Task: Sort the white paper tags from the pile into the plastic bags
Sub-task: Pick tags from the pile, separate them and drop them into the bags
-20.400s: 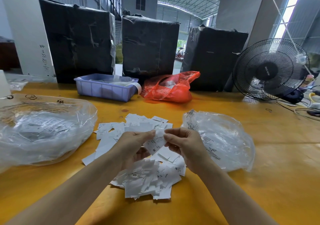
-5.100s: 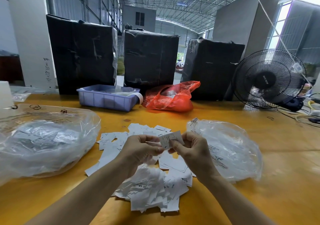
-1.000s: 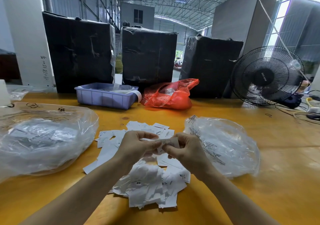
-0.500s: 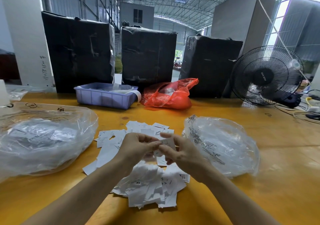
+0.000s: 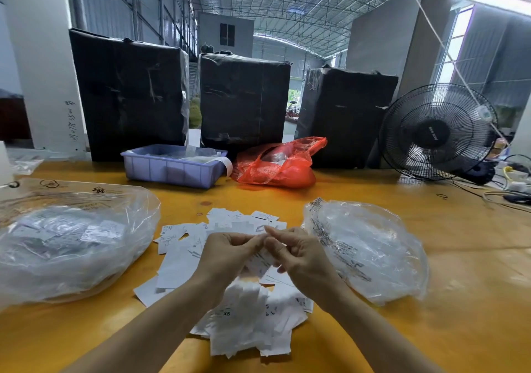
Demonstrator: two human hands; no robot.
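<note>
Both hands dropped closer over the pile (image 5: 247, 315) — left hand (image 5: 227, 253) and right hand (image 5: 298, 255) pinch a tag (image 5: 260, 259) between fingertips. Risk: thin tags stick together, so two land in one clear bag (image 5: 370, 246) — or slip back.

The glossy yellow wooden worktop (image 5: 431, 329) carries a loose pile of white paper tags (image 5: 247, 318), two clear plastic bags (image 5: 71, 243) (image 5: 370, 255) flanking it, a lilac plastic tray (image 5: 172, 168), a red plastic bag (image 5: 275, 165) and a black fan (image 5: 436, 131).

Warehouse hall, daylight through the right-hand windows (image 5: 459, 39).
Steel truss roof (image 5: 287, 2) overhead; yellow worktop (image 5: 459, 257); white pillar (image 5: 37, 56) far left.
</note>
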